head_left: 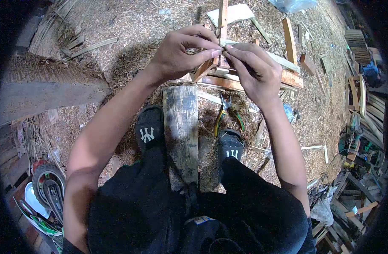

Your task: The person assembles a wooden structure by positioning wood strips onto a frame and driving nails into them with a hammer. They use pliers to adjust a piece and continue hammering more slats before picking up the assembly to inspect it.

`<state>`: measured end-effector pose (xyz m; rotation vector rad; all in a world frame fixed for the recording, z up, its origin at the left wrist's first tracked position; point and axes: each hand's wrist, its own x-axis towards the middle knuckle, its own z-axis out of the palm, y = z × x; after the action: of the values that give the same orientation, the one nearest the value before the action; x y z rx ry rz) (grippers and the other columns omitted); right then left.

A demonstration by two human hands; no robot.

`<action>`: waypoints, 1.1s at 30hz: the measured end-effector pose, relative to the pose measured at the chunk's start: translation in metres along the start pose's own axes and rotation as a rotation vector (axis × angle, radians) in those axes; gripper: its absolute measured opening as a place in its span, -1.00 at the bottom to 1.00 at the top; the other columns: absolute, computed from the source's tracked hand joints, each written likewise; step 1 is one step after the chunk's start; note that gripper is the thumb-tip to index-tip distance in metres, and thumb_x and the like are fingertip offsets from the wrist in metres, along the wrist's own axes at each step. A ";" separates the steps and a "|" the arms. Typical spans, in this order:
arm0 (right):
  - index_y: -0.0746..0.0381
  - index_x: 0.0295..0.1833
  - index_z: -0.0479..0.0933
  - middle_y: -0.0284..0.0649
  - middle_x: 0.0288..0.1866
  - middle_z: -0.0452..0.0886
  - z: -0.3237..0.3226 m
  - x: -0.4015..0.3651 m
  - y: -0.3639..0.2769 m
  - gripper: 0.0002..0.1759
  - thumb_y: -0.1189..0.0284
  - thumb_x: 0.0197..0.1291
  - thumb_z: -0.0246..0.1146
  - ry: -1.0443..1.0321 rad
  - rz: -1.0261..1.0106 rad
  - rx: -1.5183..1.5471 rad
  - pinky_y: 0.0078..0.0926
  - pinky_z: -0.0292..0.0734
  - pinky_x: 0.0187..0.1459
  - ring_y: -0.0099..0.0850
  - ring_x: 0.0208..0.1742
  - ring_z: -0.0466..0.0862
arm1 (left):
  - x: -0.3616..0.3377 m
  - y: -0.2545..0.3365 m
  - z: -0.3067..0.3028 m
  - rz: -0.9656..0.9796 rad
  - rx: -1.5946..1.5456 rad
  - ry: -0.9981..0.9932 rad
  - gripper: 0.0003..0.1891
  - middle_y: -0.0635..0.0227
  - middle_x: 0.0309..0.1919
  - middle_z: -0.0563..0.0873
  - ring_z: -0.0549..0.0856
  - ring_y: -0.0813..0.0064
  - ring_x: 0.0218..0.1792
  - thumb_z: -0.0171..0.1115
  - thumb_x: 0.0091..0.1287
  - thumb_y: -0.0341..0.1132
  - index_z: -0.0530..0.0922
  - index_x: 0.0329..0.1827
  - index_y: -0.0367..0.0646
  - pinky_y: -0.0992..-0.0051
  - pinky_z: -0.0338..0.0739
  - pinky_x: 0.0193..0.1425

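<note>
My left hand (183,53) and my right hand (255,70) meet at the upper middle, fingertips pinched close together. Something small and dark sits between them, too small to make out. Just behind the fingertips stands a narrow upright wooden strip (222,21). Below and beside the hands lies a stack of wooden pieces (225,82), partly hidden by my right hand. Pliers with yellow and green handles (227,111) rest on the ground near my right foot. A worn wooden beam (181,127) extends between my feet toward my body.
Wood shavings cover the ground (130,25). A large log or plank (54,91) lies at the left. A loose wooden bar (289,40) is at the upper right, near a white board (232,15). Scrap wood (350,207) is piled at the right, and a wheel (48,186) shows lower left.
</note>
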<state>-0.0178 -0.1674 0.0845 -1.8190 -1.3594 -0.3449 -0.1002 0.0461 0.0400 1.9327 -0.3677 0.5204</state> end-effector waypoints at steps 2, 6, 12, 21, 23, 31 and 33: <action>0.29 -0.07 0.77 -0.14 -0.16 0.79 0.000 0.000 0.000 -0.79 0.63 0.15 0.49 0.002 -0.001 0.007 -0.40 0.73 -0.14 -0.28 -0.18 0.82 | 0.000 -0.001 0.000 0.003 -0.004 -0.005 -0.83 0.28 -0.02 0.79 0.76 0.39 0.03 0.45 0.31 -0.52 0.82 -0.07 -0.16 0.41 0.64 0.20; 0.28 -0.09 0.77 -0.17 -0.18 0.78 -0.001 0.000 0.000 -0.80 0.61 0.14 0.51 -0.004 -0.008 0.016 -0.39 0.72 -0.18 -0.29 -0.20 0.81 | 0.002 -0.001 -0.002 0.045 0.003 -0.011 -0.82 0.28 -0.02 0.78 0.76 0.39 0.04 0.46 0.29 -0.54 0.82 -0.08 -0.16 0.41 0.65 0.17; 0.27 -0.11 0.78 -0.18 -0.21 0.76 -0.001 0.000 0.001 -0.81 0.57 0.13 0.53 0.000 -0.025 -0.016 -0.39 0.71 -0.22 -0.30 -0.24 0.79 | 0.007 0.004 0.000 0.010 0.010 -0.028 -0.82 0.30 -0.04 0.78 0.77 0.40 0.02 0.47 0.27 -0.54 0.82 -0.09 -0.17 0.43 0.66 0.13; 0.28 -0.11 0.78 -0.19 -0.23 0.75 -0.003 0.000 0.001 -0.81 0.53 0.13 0.54 -0.013 -0.010 -0.027 -0.39 0.69 -0.23 -0.31 -0.25 0.78 | 0.007 0.002 -0.001 0.036 0.026 -0.048 -0.85 0.30 -0.06 0.79 0.77 0.40 0.00 0.46 0.24 -0.57 0.81 -0.16 -0.21 0.40 0.67 0.15; 0.29 -0.10 0.78 -0.20 -0.22 0.76 -0.004 -0.001 0.001 -0.79 0.53 0.13 0.54 -0.019 -0.011 -0.033 -0.39 0.69 -0.22 -0.31 -0.24 0.78 | 0.006 0.003 0.001 -0.004 -0.022 -0.046 -0.84 0.31 -0.08 0.80 0.76 0.39 -0.01 0.46 0.23 -0.58 0.81 -0.16 -0.20 0.40 0.66 0.15; 0.41 0.33 0.59 -0.09 0.08 0.76 -0.064 -0.058 -0.001 -0.62 0.67 0.44 0.24 0.370 0.378 0.011 -0.43 0.67 0.11 -0.37 0.06 0.77 | 0.014 0.007 0.000 0.093 0.051 -0.017 -0.88 0.34 -0.20 0.81 0.77 0.38 -0.09 0.49 0.18 -0.57 0.82 -0.26 -0.17 0.34 0.69 0.09; 0.39 0.30 0.60 0.02 0.09 0.76 -0.080 -0.096 0.002 -0.64 0.59 0.44 0.29 0.544 0.699 -0.025 -0.39 0.70 0.03 -0.34 0.02 0.78 | 0.017 0.006 0.004 0.154 0.073 0.048 -0.93 0.45 -0.26 0.82 0.75 0.48 -0.15 0.50 0.16 -0.47 0.83 -0.35 -0.07 0.37 0.70 -0.04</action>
<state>-0.0331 -0.2908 0.0725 -1.9027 -0.3171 -0.4302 -0.0879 0.0399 0.0521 1.9676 -0.4746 0.6881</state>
